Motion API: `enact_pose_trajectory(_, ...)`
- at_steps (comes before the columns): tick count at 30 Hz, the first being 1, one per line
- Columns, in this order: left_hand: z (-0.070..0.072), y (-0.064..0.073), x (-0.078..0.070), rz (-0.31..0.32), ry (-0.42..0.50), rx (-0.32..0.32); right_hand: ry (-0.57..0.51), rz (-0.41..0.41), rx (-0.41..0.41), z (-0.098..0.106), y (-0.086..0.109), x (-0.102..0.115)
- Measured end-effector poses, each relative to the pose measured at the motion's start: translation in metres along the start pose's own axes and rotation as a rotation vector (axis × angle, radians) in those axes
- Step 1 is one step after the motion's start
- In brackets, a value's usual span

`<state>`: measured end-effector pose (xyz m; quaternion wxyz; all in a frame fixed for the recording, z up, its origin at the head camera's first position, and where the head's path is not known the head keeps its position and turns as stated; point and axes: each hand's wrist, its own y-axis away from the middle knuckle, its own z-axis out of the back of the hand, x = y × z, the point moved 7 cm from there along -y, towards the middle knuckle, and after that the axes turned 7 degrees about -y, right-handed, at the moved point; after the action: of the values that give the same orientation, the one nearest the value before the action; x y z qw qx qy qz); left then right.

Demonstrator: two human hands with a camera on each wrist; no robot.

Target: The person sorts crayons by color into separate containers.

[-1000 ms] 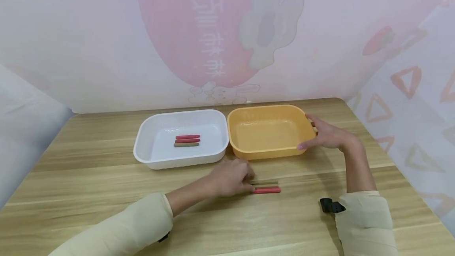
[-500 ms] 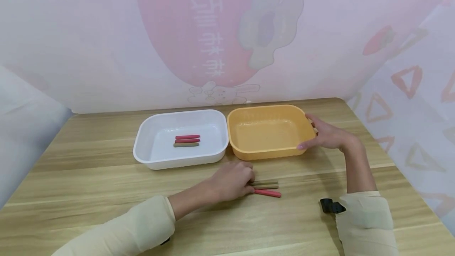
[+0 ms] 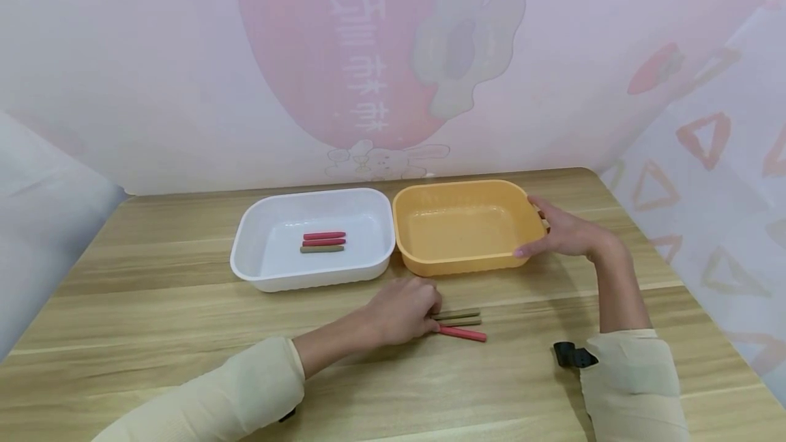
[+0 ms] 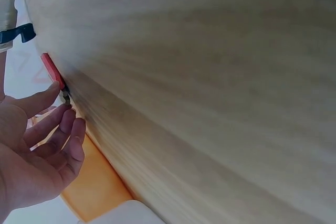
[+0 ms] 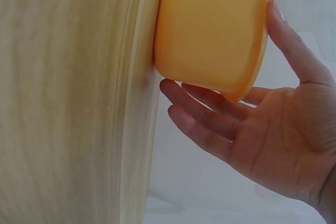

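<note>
"Where are the crayons?"

"In two groups. Two red crayons [image 3: 324, 235] and a brown crayon [image 3: 322, 249] lie side by side in the white tray [image 3: 319, 281] on the left. The other three, two brown ones [image 3: 456, 314] and a red one [image 3: 463, 336], are on the table [image 3: 184, 319], nearer than the yellow tray [image 3: 463, 230], their right ends fanned apart."

"And the left hand [image 3: 405, 311]?"

"Thumb and fingertips pinch the left ends of that table group. Which one is held most firmly, I can't tell; the hand covers them."

"The right hand [image 3: 561, 232]?"

"Grasping the right end of the yellow tray, thumb on the rim, fingers round the end wall. The tray sits flat on the table, just beside the white one."

"So how far along is it?"

"About halfway, I'd judge, if each crayon belongs in a tray: three lie in the white one, three remain outside on the table."

"Are those three off the wood?"

"No, they look to be lying on it, so lifting them seems not yet done."
</note>
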<state>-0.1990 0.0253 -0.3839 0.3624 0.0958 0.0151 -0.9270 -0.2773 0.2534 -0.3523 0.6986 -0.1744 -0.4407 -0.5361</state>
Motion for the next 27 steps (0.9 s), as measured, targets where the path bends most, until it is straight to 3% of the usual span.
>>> enact_pose_trajectory(8, 0.001, -0.001, -0.001, 0.025, 0.053, -0.007, 0.003, 0.009, 0.002, 0.000, 0.000, 0.001)
enact_pose_trajectory(14, 0.000, 0.001, -0.009, -0.001, -0.084, -0.028, 0.002, 0.007, 0.001, 0.000, -0.001, 0.001)
enact_pose_trajectory(17, -0.002, 0.001, -0.012, 0.001, -0.111, -0.030, 0.002, 0.004, -0.002, 0.000, 0.000, 0.000)
enact_pose_trajectory(27, 0.000, -0.003, -0.012, 0.021, -0.035, -0.034, 0.018, -0.002, 0.003, 0.000, -0.001, -0.001)
